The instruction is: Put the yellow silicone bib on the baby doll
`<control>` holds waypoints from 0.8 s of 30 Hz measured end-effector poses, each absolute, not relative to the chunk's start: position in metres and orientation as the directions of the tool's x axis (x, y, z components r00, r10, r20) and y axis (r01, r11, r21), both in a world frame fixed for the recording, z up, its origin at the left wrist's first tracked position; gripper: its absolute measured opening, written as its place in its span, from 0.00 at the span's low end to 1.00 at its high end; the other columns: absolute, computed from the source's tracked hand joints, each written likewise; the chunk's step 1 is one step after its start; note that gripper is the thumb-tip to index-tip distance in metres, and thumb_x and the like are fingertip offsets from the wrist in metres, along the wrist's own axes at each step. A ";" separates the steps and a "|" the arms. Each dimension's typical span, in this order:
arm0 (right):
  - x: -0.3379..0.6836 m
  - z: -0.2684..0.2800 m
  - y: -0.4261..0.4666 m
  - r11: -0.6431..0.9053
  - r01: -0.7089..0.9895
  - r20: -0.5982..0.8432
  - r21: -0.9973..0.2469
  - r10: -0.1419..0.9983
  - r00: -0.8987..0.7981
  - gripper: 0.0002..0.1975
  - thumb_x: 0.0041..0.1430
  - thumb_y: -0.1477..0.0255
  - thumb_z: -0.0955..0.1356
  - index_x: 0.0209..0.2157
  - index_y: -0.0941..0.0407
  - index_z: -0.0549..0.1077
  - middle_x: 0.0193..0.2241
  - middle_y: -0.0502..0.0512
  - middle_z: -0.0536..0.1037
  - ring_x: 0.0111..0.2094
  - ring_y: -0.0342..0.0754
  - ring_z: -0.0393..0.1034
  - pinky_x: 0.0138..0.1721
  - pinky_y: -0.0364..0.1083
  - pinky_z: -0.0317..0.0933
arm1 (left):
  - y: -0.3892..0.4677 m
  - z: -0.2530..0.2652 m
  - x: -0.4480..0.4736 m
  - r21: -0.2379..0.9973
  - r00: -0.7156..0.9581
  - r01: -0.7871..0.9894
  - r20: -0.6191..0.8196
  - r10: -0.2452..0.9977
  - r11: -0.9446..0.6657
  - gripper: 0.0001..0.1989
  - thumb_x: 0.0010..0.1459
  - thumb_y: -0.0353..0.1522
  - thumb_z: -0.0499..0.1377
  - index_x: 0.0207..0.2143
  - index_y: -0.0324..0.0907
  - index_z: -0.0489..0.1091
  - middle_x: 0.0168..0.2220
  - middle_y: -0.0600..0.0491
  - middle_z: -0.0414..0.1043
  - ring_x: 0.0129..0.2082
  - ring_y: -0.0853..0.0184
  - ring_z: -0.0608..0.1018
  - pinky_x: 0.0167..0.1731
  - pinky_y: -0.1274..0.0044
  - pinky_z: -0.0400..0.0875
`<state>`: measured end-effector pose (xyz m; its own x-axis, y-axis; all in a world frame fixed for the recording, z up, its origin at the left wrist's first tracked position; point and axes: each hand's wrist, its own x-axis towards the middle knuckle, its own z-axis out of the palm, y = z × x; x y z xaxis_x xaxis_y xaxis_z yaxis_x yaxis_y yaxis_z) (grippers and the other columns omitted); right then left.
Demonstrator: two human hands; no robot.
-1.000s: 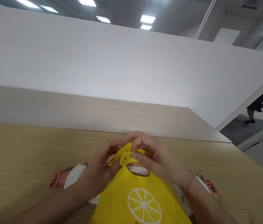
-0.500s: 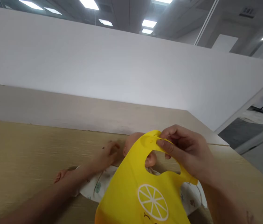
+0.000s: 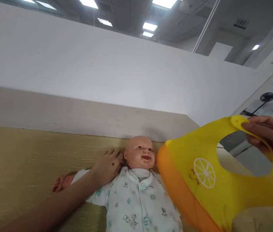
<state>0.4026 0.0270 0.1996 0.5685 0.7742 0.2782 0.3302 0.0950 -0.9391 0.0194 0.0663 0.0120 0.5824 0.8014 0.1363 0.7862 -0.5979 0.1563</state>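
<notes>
A bald baby doll [image 3: 140,153] lies on its back, in a white printed top [image 3: 131,199] with snap buttons. My left hand [image 3: 108,167] rests beside its head and over its shoulder, fingers stretched out and holding nothing. At the right, my right hand [image 3: 269,130] pinches the neck strap of a yellow silicone bib [image 3: 187,167]. The bib hangs tilted, its orange catch pocket [image 3: 175,180] towards the doll and overlapping the side of its top. A white citrus slice is printed on the bib. The doll's legs are out of view.
A wooden table [image 3: 30,161] lies under the doll, with a pale raised strip [image 3: 66,112] along its back. Behind that stands a white partition [image 3: 102,71] with glass above. A black round object on a stalk [image 3: 267,96] shows beyond it at the right.
My right hand has carried the bib to the right, off the doll, and the bib has turned. The doll's face and chest now show. My left hand stays near its head.
</notes>
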 end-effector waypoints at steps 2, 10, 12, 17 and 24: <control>0.424 0.210 0.022 0.130 0.342 0.316 -0.931 0.757 0.571 0.16 0.29 0.68 0.79 0.24 0.54 0.74 0.24 0.55 0.69 0.17 0.37 0.57 0.11 0.39 0.43 | 0.065 0.013 0.020 0.154 0.590 0.781 0.139 0.796 -0.606 0.16 0.60 0.30 0.47 0.46 0.37 0.68 0.48 0.42 0.67 0.48 0.57 0.69 0.48 0.65 0.65; 0.406 0.228 0.026 0.190 0.400 0.406 -0.896 0.716 0.568 0.09 0.43 0.75 0.75 0.24 0.55 0.72 0.27 0.56 0.71 0.20 0.38 0.59 0.15 0.41 0.49 | 0.065 0.011 0.020 0.149 0.613 0.751 0.207 0.763 -0.644 0.16 0.60 0.28 0.48 0.48 0.39 0.68 0.51 0.44 0.67 0.49 0.59 0.70 0.48 0.66 0.65; 0.400 0.231 0.035 0.230 0.388 0.426 -0.892 0.714 0.556 0.08 0.45 0.79 0.74 0.23 0.57 0.71 0.27 0.55 0.71 0.20 0.36 0.58 0.16 0.42 0.47 | 0.064 0.011 0.020 0.136 0.614 0.755 0.198 0.764 -0.642 0.16 0.60 0.28 0.48 0.48 0.38 0.67 0.51 0.44 0.67 0.49 0.58 0.70 0.48 0.66 0.65; 0.408 0.233 0.055 0.226 0.339 0.397 -0.913 0.681 0.615 0.09 0.45 0.85 0.71 0.22 0.60 0.69 0.22 0.51 0.69 0.18 0.35 0.57 0.18 0.43 0.44 | 0.063 0.014 0.020 0.117 0.616 0.760 0.183 0.766 -0.639 0.16 0.60 0.28 0.48 0.48 0.38 0.68 0.50 0.44 0.68 0.48 0.58 0.71 0.46 0.67 0.67; 0.418 0.218 0.072 0.211 0.270 0.339 -0.939 0.695 0.634 0.09 0.44 0.81 0.73 0.21 0.57 0.70 0.22 0.51 0.67 0.18 0.36 0.58 0.15 0.40 0.46 | 0.062 0.016 0.021 0.146 0.608 0.761 0.179 0.774 -0.632 0.14 0.60 0.28 0.49 0.46 0.40 0.69 0.50 0.45 0.68 0.48 0.59 0.71 0.46 0.67 0.67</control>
<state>0.4178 0.0716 0.2181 0.6343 0.6950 0.3386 0.2700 0.2113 -0.9394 0.0209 0.0623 0.0165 0.6076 0.7738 0.1790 0.7613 -0.6317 0.1463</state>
